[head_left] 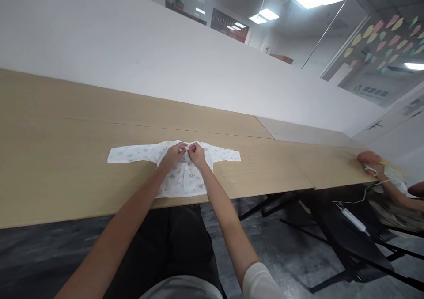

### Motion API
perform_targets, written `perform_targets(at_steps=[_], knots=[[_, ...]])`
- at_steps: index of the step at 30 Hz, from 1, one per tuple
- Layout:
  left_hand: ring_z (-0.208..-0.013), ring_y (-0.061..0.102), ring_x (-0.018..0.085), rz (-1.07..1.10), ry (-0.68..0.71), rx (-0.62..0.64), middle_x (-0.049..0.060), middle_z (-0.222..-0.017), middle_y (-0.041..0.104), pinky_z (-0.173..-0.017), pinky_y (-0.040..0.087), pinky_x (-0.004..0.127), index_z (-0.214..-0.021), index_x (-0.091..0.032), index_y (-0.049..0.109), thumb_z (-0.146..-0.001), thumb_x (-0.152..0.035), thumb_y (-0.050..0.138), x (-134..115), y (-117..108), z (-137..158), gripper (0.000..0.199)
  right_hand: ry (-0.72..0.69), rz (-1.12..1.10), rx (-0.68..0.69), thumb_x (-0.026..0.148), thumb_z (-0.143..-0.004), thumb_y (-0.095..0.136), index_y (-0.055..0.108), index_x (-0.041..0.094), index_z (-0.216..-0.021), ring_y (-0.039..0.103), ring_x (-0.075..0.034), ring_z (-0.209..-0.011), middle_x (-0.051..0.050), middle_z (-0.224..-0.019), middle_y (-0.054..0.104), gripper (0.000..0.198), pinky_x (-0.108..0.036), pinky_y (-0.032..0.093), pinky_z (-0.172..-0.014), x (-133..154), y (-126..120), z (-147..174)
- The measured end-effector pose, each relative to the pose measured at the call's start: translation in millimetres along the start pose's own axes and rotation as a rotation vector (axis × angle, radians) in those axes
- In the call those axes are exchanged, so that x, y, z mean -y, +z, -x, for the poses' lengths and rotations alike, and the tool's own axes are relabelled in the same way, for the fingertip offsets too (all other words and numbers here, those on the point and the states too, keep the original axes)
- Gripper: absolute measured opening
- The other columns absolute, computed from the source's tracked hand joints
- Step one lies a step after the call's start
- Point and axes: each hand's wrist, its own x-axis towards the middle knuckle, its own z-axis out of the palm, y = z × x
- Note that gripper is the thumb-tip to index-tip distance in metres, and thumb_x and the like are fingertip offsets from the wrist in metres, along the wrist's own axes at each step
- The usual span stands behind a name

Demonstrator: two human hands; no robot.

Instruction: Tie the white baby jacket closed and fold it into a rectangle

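A small white baby shirt [179, 182] with a scattered print lies flat on the wooden table, sleeves spread to both sides. Its lower hem is close to the table's front edge. At the neckline my left hand [175, 152] pinches the fabric between thumb and fingers. Just beside it, my right hand [197, 153] is closed on the other side of the collar opening. The fingertips of both hands nearly meet there, and they cover the exact spot of fabric being held. Below them the front placket runs down the middle of the shirt.
The long wooden table [73, 171] runs along a white wall [132, 60]. At the far right another person [394, 179] rests at the table. A black chair [344, 232] with a white power strip [354, 221] stands below on the right.
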Motion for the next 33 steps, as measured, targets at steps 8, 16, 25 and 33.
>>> perform_targets(at_steps=[8, 16, 25, 33], knots=[[-0.089, 0.067, 0.022, -0.045, 0.04, 0.001, 0.006, -0.094, 0.073, -0.082, 0.049, 0.032, -0.1, -0.022, 0.064, -0.083, -0.032, 0.045, -3, 1, 3, 0.027, 0.018, -0.018, 0.025, 0.008, -0.079, 0.055, 0.061, 0.022, -0.084, 0.066, -0.013, -0.077, 0.003, -0.075, 0.067, 0.016, -0.023, 0.05, -0.078, 4, -5, 5], [-0.092, 0.067, 0.022, -0.186, 0.063, -0.004, 0.005, -0.101, 0.073, -0.081, 0.047, 0.03, -0.1, -0.024, 0.064, -0.087, -0.033, 0.043, -8, -1, 7, 0.025, -0.001, 0.0, -0.006, 0.011, -0.08, 0.057, 0.061, 0.022, -0.081, 0.066, -0.014, -0.076, 0.002, -0.077, 0.07, 0.012, -0.024, 0.05, -0.079, 4, -7, 7], [-0.089, 0.066, 0.022, -0.238, 0.068, 0.002, 0.004, -0.102, 0.072, -0.077, 0.046, 0.029, -0.095, -0.024, 0.064, -0.087, -0.031, 0.042, -17, -5, 10, 0.025, -0.022, -0.01, 0.005, 0.017, -0.085, 0.057, 0.059, 0.023, -0.082, 0.066, -0.014, -0.079, 0.0, -0.083, 0.071, 0.006, -0.024, 0.05, -0.078, 8, -7, 10], [-0.091, 0.067, 0.023, 0.001, 0.141, 0.029, 0.006, -0.095, 0.073, -0.083, 0.049, 0.032, -0.104, -0.022, 0.066, -0.085, -0.039, 0.044, -12, -7, 10, 0.033, 0.039, -0.082, 0.047, 0.022, -0.086, 0.057, 0.066, 0.021, -0.094, 0.065, -0.014, -0.069, 0.002, -0.071, 0.069, 0.013, -0.022, 0.05, -0.07, 10, -11, 9]])
